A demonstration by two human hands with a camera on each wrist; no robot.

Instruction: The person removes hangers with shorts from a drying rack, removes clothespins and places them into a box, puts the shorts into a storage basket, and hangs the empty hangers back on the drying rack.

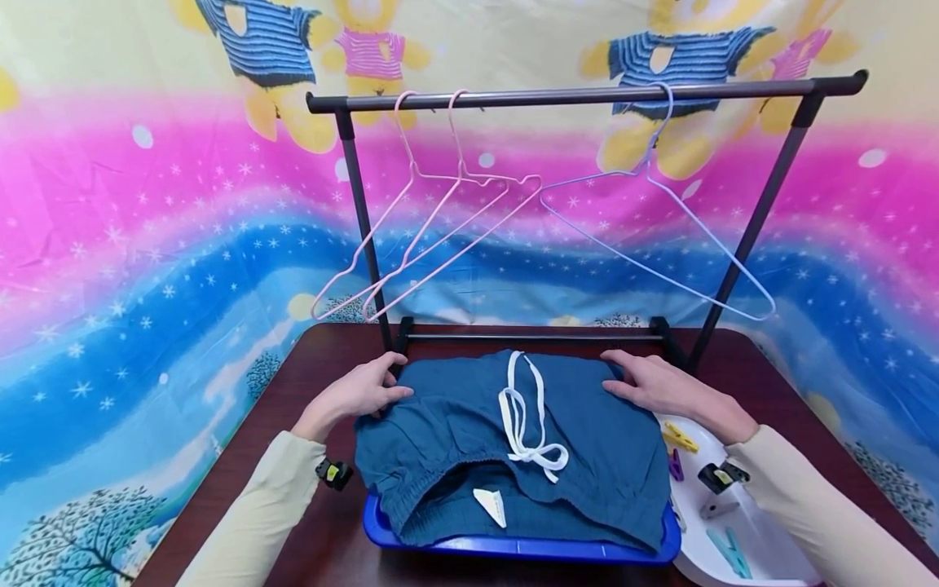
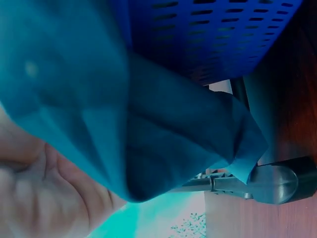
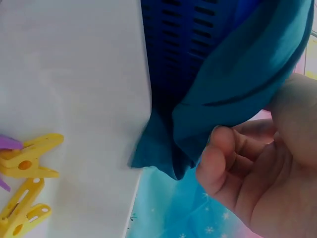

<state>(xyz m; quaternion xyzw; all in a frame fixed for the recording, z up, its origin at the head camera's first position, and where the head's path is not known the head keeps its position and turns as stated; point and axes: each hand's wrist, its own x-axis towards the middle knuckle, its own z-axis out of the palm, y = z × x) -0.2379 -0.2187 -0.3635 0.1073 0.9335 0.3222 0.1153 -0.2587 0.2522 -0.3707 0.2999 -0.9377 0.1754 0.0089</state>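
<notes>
Dark teal drawstring shorts [image 1: 455, 424] lie spread over a blue basket [image 1: 557, 549], with the waist opening toward me. A white cord [image 1: 522, 416] is tied in a bow on top, and a white label [image 1: 490, 507] shows inside the waist. My left hand [image 1: 363, 390] touches the upper left edge, thumb and forefinger apart. At the upper right edge, my right hand [image 1: 653, 385] touches the cloth in much the same pose. Its fingers [image 3: 215, 166] bend loosely beside a hanging fold in the right wrist view. The left fingertips are partly behind cloth in the left wrist view.
A dark clothes rack [image 1: 572, 98] stands at the table's back. Two pink hangers [image 1: 433, 236] and a blue hanger [image 1: 704, 228] hang from it. At right, a white tray [image 1: 704, 530] holds yellow [image 1: 681, 438], purple [image 1: 675, 465] and teal [image 1: 729, 554] clothespins.
</notes>
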